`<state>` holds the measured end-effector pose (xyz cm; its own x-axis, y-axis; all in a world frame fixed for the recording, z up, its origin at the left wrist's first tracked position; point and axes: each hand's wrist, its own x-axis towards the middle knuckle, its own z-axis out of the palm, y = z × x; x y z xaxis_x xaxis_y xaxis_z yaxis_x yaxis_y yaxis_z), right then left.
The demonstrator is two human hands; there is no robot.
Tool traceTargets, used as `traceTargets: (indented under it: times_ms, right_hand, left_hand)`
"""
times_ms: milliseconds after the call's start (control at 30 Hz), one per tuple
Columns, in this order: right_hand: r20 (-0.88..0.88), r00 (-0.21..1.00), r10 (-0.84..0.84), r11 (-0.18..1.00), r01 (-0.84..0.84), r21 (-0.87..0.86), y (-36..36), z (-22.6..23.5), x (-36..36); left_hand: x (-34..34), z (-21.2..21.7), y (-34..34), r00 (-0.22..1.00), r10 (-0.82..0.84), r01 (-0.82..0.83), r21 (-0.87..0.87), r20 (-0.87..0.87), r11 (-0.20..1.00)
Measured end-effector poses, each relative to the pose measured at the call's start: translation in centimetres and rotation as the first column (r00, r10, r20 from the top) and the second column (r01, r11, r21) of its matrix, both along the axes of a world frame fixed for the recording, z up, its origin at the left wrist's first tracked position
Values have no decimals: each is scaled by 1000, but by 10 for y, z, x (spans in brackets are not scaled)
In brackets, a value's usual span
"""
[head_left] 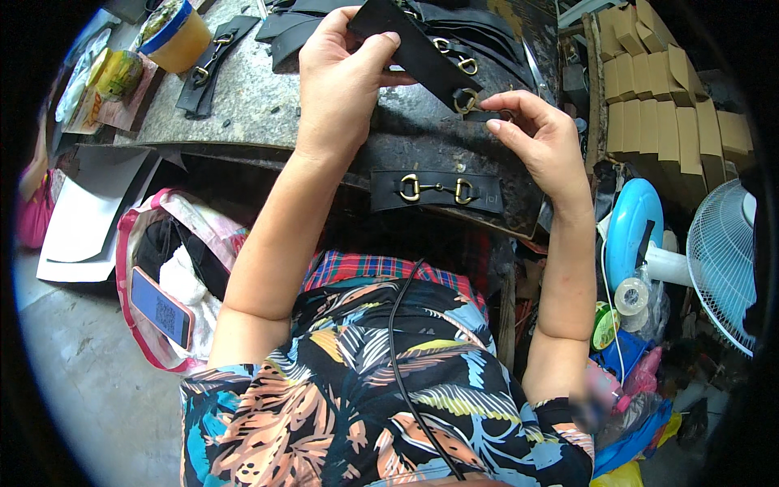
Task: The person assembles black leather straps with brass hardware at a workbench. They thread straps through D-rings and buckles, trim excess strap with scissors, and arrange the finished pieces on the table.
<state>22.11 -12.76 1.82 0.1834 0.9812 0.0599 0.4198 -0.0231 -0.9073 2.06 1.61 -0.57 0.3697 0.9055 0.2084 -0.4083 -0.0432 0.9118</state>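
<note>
Cluttered workshop, dark worn surface (243, 105). Left hand (345, 77) fingers pinch long black leather strap (414, 49); right hand (544, 134) fingers nip brass ring buckle (466, 101) at strap's near end. Fitting step; next needs steady threading.

Black strap (418, 50), matt and smooth like leather, fitted with a glossy brass-coloured metal ring (466, 101); a second like strap (436, 191) carries a shiny gold-toned metal bit. Worktop (243, 97) grey, dull and rough like stone. Boxes (657, 97) of plain brown cardboard; fan (722, 260) guard white plastic-coated wire.
</note>
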Motion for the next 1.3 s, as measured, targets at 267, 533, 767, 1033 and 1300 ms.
traceTargets:
  times_ms: [267, 533, 767, 1033, 1300]
  right_hand:
    - [-354, 930, 95, 989, -47, 140, 3, -5, 6]
    - [-170, 984, 48, 916, 24, 400, 22, 5, -5]
    - [-127, 984, -124, 954, 153, 258, 44, 5, -33]
    - [69, 964, -257, 896, 210, 392, 49, -6, -42]
    - [-161, 973, -163, 899, 214, 381, 54, -8, -44]
  left_hand:
    - [8, -6, -1, 999, -36, 35, -15, -37, 999]
    - [12, -7, -1, 996, -73, 75, 48, -55, 996]
    - [10, -2, -4, 984, -171, 172, 37, -49, 984]
    - [7, 0, -3, 944, -323, 328, -71, 70, 942]
    - [8, -2, -3, 933, -354, 353, 27, 64, 935]
